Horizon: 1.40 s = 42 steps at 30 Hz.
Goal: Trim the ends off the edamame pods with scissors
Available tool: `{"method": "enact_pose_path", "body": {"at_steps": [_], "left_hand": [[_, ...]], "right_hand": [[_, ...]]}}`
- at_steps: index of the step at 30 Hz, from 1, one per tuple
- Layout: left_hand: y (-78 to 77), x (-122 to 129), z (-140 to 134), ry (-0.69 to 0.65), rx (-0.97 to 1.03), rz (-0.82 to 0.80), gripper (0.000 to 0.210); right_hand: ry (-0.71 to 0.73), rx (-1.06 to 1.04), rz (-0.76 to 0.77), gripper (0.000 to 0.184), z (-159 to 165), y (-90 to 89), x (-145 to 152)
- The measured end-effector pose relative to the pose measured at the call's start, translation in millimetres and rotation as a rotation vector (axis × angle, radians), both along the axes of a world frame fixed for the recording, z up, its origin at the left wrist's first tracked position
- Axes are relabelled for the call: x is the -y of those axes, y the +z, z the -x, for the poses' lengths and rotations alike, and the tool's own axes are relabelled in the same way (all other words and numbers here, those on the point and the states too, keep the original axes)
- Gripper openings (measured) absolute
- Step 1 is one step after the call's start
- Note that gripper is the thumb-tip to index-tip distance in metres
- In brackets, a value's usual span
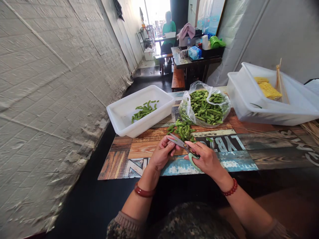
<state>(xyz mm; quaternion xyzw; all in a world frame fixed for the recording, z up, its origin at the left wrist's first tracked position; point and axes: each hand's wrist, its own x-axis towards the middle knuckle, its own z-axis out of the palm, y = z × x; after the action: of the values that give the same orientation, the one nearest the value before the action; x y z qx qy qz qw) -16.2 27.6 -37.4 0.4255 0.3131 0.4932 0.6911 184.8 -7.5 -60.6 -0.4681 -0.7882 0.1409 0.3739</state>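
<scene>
My right hand (205, 157) grips a pair of scissors (178, 141) with pale green handles, its blades pointing left. Just under the blades, my left hand (163, 151) is closed in a pinch on an edamame pod, of which only a bit of green shows between the fingers. Beyond both hands a small pile of edamame pods (183, 130) lies on the table. Behind that pile stands an open clear plastic bag (185, 111) full of more pods. To the left, a white plastic tub (119, 121) has some pods on its bottom.
The table (142, 151) has a wood-plank pattern with lettering. At its right, stacked white tubs (239, 106) hold yellow corn (270, 90) and wooden sticks (279, 79). A brick-patterned wall (50, 99) runs along the left. Further back, a person in green (169, 28) sits at another table.
</scene>
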Motion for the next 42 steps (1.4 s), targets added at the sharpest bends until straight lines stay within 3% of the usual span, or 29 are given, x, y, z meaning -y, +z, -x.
{"method": "enact_pose_path", "body": {"at_steps": [8, 18, 24, 31, 36, 42], "left_hand": [[2.4, 2, 1, -0.096, -0.008, 0.003, 0.031], [-0.1, -1, 2, -0.108, -0.025, -0.034, 0.025], [3.7, -6, 6, 0.081, 0.05, 0.125, 0.026], [8.1, -14, 8, 0.158, 0.087, 0.21, 0.031], [21.6, -26, 5, 0.146, -0.034, 0.188, 0.023], [22.6, -46, -8, 0.178, -0.232, 0.112, 0.016]], "right_hand": [[0.007, 0.008, -0.019, 0.052, -1, -5.2, 0], [-0.03, 0.073, -0.024, 0.048, 0, -4.5, 3], [-0.186, -0.125, -0.057, 0.043, -2, -6.9, -4], [-0.271, -0.329, -0.045, 0.039, -6, -7.5, -5], [-0.233, -0.345, -0.072, 0.042, -18, 16.9, -22], [0.044, -0.297, -0.123, 0.048, -25, 54.8, -75]]}}
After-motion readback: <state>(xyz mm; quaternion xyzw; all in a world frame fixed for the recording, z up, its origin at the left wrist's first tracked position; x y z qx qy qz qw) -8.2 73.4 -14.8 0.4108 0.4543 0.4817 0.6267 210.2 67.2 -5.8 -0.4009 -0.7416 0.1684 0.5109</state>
